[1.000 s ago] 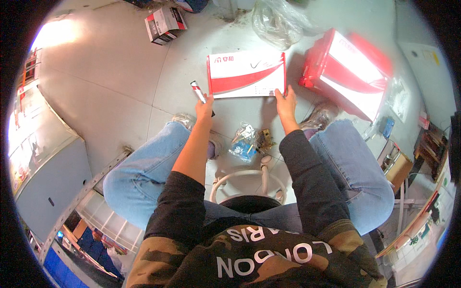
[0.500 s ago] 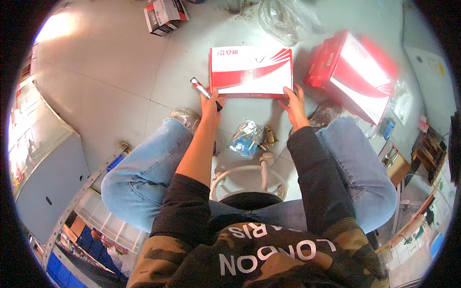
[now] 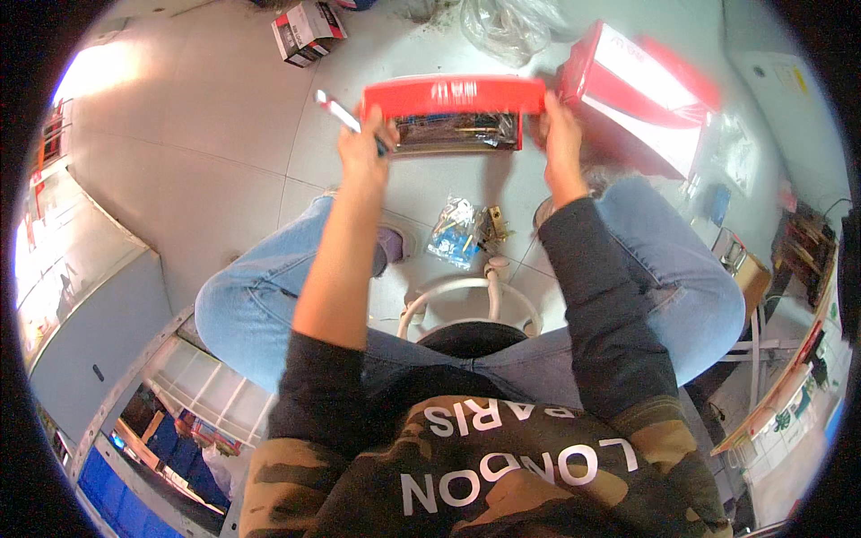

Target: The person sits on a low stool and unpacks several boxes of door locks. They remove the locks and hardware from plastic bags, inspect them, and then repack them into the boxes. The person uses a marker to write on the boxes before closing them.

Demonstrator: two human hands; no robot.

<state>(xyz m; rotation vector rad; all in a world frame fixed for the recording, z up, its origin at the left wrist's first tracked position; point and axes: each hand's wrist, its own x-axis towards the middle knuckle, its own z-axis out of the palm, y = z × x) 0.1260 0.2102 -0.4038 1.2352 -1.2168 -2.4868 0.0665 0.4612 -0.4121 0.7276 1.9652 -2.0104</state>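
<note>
Between my hands is a white-and-red cardboard box. Its lid [image 3: 457, 94] is raised, its red edge facing me. Below the lid shows the open inside, with dark contents [image 3: 444, 130] partly under clear plastic; their kind is hard to make out. My left hand [image 3: 361, 151] is closed at the lid's left corner and also holds a marker pen [image 3: 335, 108] that points up and left. My right hand [image 3: 563, 142] grips the lid's right end, its fingers partly hidden and blurred.
Near my feet lie a clear bag of small parts [image 3: 455, 235] and a brass-coloured metal piece [image 3: 497, 222]. Red-and-white boxes [image 3: 632, 103] are stacked at the right. A plastic bag [image 3: 507, 31] and a small carton [image 3: 308, 34] lie farther off. A stool [image 3: 471, 336] stands between my legs.
The box's white printed top has tilted out of view as the lid came up, showing the inside. Both hands have moved farther away and upward with it; the pen stays in my left hand.
</note>
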